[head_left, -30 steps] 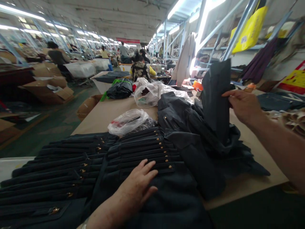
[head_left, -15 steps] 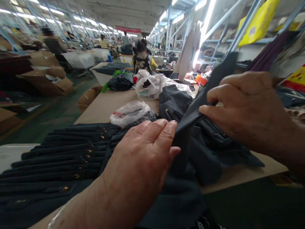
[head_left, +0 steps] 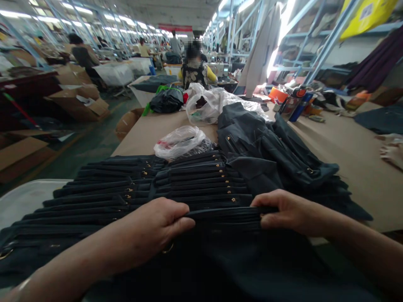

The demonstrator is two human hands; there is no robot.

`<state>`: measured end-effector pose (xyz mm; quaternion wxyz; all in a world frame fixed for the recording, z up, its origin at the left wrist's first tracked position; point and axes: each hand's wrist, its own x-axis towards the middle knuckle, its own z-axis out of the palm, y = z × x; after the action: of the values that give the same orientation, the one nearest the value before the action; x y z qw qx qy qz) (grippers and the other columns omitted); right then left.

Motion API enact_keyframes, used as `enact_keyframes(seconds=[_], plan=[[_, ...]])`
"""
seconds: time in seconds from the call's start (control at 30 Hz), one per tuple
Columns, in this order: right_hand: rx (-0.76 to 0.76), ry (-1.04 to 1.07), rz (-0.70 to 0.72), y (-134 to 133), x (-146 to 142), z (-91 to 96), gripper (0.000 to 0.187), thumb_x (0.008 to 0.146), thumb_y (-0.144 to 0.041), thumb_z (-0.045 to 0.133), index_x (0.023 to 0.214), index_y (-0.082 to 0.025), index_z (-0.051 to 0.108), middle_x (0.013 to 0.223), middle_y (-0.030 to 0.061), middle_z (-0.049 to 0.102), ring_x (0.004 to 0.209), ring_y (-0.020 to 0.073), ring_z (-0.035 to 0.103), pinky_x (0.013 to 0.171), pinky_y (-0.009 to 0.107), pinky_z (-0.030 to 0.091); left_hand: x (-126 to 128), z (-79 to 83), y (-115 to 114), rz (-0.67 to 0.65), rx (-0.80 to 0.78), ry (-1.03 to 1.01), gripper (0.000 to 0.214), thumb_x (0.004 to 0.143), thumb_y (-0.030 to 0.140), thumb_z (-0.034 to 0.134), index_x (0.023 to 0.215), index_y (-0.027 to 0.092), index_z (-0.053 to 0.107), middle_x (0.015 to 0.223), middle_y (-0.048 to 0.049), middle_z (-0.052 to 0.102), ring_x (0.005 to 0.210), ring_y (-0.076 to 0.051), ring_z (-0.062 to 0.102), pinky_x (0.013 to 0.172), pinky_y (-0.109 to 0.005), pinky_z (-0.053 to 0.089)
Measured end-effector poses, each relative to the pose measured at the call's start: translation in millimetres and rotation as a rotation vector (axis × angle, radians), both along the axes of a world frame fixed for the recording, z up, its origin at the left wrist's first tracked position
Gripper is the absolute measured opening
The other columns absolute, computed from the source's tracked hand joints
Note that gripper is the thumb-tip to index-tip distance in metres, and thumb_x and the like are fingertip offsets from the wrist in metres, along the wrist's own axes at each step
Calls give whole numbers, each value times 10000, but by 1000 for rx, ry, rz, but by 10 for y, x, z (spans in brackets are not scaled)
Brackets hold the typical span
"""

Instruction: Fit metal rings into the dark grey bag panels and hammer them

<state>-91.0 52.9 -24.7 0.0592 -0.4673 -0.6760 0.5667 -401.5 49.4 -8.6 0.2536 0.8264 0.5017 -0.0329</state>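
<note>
Between my two hands a dark navy fabric piece with a zipper (head_left: 223, 214) is stretched along its upper edge. My left hand (head_left: 160, 222) pinches the left end between thumb and fingers. The right end is pinched by my right hand (head_left: 283, 212), close to a small gold-coloured bit. Below, the rest of the dark cloth (head_left: 226, 264) hangs toward me. A gold ring (head_left: 168, 248) shows beside my left hand. Just beyond lie overlapping rows of similar zippered pieces (head_left: 201, 180) with gold pulls. More loose dark pieces (head_left: 248, 130) are heaped at the right.
On the brown table (head_left: 340, 155) are a clear plastic bag (head_left: 182, 140), a larger plastic bag (head_left: 208, 105), a black bundle (head_left: 166, 100) and a blue can (head_left: 300, 108). Cardboard boxes (head_left: 75, 100) stand on the left floor. A person (head_left: 195, 73) sits ahead.
My right hand has come down from its raised position at the right, and my left hand has moved left and lower. The fabric now stretches level between them. The view has shifted slightly right.
</note>
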Motion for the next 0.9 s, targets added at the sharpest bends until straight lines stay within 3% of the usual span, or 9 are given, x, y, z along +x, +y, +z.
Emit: enact_keyframes(seconds=[0.07,0.13,0.27,0.37,0.47,0.53,0.63,0.77,0.9], plan=[[-42,-11,-46,72,-30,-401,230,776,-380,587,838,-162,628,745,-18,615,656,116,545,584,212,426,81,-235,142,-56,-47,108,389,884,437,375,708,186,615,681,-11,631,641,-141,590,615,-228,426],[60,-70,-80,132,-62,-708,231,791,-378,565,790,-155,622,696,-21,603,627,110,524,563,209,394,136,-434,239,-69,-10,219,377,883,418,378,754,175,636,744,-55,663,709,-187,622,658,-275,443],[423,-345,13,218,-120,-950,282,837,-414,516,731,-181,635,701,11,639,662,143,569,603,238,385,189,-612,336,-101,77,366,389,889,394,373,808,157,671,796,-114,690,754,-249,651,684,-351,471],[548,-579,123,242,-181,-972,330,866,-444,469,736,-192,636,732,50,667,693,183,615,603,263,388,265,-614,347,-64,107,444,347,866,364,435,794,128,679,784,-142,681,728,-263,649,679,-374,482],[577,-690,155,217,-241,-1007,354,881,-463,433,772,-197,639,784,70,683,737,214,641,614,283,407,415,-676,256,-49,270,422,221,848,231,462,843,120,653,827,-141,648,776,-266,626,709,-407,480],[586,-700,163,201,-250,-1010,363,882,-475,426,781,-197,637,786,72,684,737,220,645,622,291,419,528,-816,150,-153,378,316,210,845,175,455,968,144,623,943,-128,627,890,-269,598,772,-430,471],[647,-633,169,260,-189,-894,314,871,-465,462,823,-204,628,792,55,670,729,204,634,636,285,430,646,-1127,14,-313,376,186,338,839,197,484,1171,179,543,1182,-124,568,1071,-292,531,854,-440,458],[882,-558,6,618,-14,-587,187,877,-322,495,965,-212,618,942,50,628,896,188,580,781,286,434,671,-1407,-32,-307,342,178,441,824,191,491,1265,189,481,1309,-141,492,1176,-325,463,901,-485,437],[989,-624,-125,1127,210,-455,233,845,-267,539,1057,-209,616,1069,59,599,1034,199,513,894,295,397,649,-1399,-8,-289,337,195,486,766,153,506,1248,216,513,1300,-113,525,1163,-329,488,892,-476,456]])
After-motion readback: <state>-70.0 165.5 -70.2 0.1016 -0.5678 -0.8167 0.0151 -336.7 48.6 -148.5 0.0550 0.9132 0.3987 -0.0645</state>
